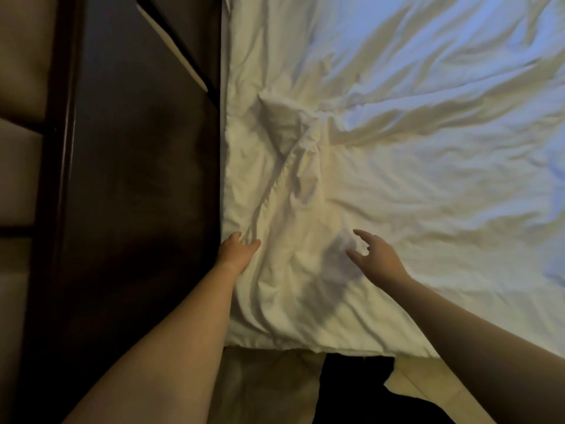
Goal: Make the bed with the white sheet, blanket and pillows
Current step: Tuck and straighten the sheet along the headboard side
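A rumpled white blanket point(382, 154) covers the bed and fills the right and centre of the head view. Deep creases bunch near its left side around the middle. My left hand point(234, 251) lies at the blanket's left edge beside the dark headboard, fingers straight and pressed against the fabric. My right hand point(374, 255) hovers just above the blanket, fingers spread and relaxed, holding nothing; its shadow falls on the cloth to its left. No pillows are in view.
A dark wooden headboard point(137, 179) runs down the left, with padded beige wall panels point(21, 148) beyond it. The blanket's near hem point(305, 347) hangs over a beige bed skirt point(269, 387), with dark floor below.
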Demonstrator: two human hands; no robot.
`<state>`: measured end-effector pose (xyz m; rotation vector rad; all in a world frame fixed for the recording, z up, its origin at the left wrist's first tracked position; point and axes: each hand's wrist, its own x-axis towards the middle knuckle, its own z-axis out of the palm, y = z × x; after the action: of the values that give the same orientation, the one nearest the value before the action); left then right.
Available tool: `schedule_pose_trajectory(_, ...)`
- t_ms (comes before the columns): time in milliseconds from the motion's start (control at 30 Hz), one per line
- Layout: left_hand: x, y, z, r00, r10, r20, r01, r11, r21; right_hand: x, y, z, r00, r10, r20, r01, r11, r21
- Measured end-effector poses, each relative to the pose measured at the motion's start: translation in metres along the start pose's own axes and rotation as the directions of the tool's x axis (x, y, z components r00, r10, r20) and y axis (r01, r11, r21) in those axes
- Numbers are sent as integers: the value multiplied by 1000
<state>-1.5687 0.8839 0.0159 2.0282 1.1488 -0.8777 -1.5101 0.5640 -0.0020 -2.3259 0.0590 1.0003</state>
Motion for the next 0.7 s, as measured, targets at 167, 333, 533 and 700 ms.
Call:
schedule_pose_trajectory(167, -4, -60, 18, 1000, -17, 21, 17, 1000, -1, -25, 15, 34, 993, -98, 63, 107, 981, -163)
schedule_pose_trajectory(333, -20, -106, 43, 996, 80, -50, -69, 979, 193, -61, 45, 63, 973, -208, 98, 230, 870, -436)
schedule_pose_trajectory(533, -37, -145, 62, 959, 225, -173, -175, 949, 263, -94, 92, 96, 963, -226, 144, 267, 757, -596)
schedule_pose_trajectory(700, -47, -174, 71, 965, 167, -203, -75, 914, 398, -91, 101, 97, 966, -251, 62, 239, 775, -586)
